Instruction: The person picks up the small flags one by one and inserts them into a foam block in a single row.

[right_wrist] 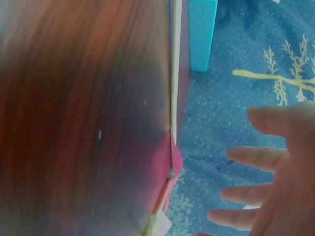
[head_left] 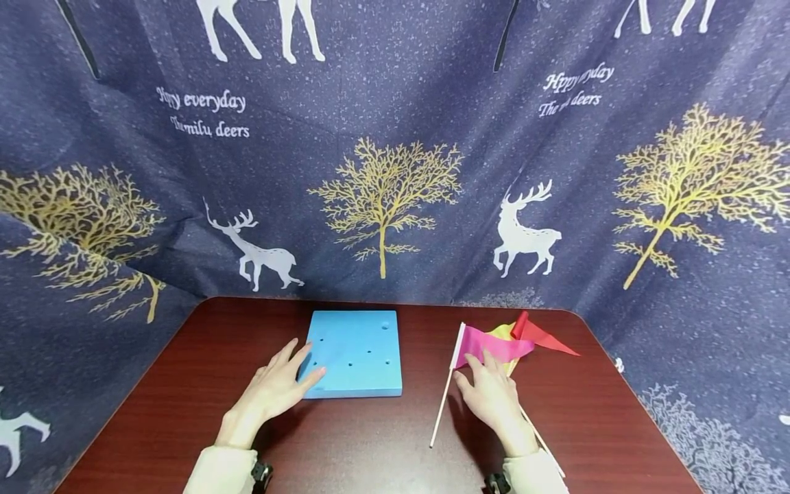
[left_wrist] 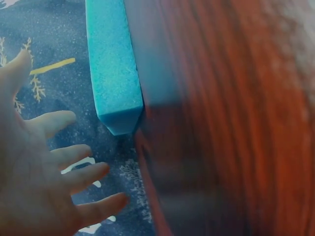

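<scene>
On the table (head_left: 382, 439) we find both hands spread and gripping nothing, left hand (head_left: 276, 387) touching the foam block (head_left: 358, 351), right hand (head_left: 492, 394) over the flags (head_left: 503, 343); we judge pick-up pending, needing a pinch on a stick (head_left: 446, 391).

A dark red-brown wooden table (head_left: 370, 453) with rounded corners stands before a navy cloth (head_left: 401, 103) that hangs behind and at both sides. The cloth shows white deer, golden trees and white words ("Happy everyday"). The light is soft and even.
</scene>
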The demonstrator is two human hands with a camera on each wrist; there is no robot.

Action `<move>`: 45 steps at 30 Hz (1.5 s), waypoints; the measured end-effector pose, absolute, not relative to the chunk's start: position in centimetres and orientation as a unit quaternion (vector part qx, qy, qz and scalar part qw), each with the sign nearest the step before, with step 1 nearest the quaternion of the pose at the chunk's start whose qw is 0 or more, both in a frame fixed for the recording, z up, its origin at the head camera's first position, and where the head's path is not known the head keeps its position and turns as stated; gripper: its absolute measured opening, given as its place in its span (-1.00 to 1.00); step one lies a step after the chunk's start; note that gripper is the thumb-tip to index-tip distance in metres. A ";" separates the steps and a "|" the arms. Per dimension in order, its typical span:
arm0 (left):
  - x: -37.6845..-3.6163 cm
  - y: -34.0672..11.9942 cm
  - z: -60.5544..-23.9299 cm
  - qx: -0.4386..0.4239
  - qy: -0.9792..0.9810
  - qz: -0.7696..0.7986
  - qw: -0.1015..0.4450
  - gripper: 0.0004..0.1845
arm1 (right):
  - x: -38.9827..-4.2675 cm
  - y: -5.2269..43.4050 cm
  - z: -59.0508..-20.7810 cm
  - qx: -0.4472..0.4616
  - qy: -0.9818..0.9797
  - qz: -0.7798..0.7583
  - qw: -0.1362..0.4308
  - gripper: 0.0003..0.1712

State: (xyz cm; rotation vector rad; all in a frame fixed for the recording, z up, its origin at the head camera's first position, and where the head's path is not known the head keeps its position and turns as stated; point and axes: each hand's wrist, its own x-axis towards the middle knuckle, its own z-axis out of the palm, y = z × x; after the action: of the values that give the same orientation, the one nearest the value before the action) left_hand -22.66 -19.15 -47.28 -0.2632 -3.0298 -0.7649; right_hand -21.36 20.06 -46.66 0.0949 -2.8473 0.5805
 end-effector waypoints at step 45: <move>-23.5 -19.4 -48.7 -0.088 -0.946 -0.306 -0.064 -0.19 | -23.2 16.3 -48.5 -0.043 -0.969 0.241 0.032 -0.74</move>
State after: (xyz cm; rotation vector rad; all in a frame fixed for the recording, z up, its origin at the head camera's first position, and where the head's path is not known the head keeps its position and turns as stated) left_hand -23.54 -19.42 -48.69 -0.2887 -3.0992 -1.0016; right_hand -23.18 16.29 -48.46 -0.1310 -2.9847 0.7425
